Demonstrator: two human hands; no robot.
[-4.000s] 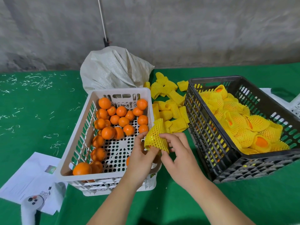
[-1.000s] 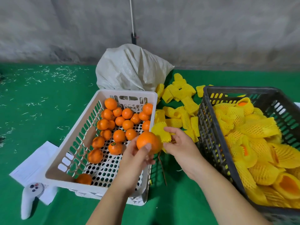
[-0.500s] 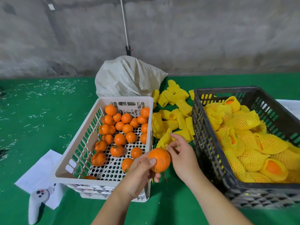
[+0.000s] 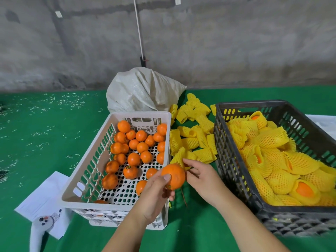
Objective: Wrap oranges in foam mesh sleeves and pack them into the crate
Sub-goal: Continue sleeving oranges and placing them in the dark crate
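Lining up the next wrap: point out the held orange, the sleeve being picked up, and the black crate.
held orange (image 4: 174, 176), head view, front face.
sleeve (image 4: 179, 156), head view, mesh middle.
black crate (image 4: 234, 105), head view, far rim.

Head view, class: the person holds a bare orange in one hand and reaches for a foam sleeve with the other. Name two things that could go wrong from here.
1. The left hand grips the orange above the white crate's rim; a slip could drop it back among the loose fruit or onto the green cloth.
2. The right hand pinches one foam sleeve at the pile's edge, so neighbouring sleeves may drag along.
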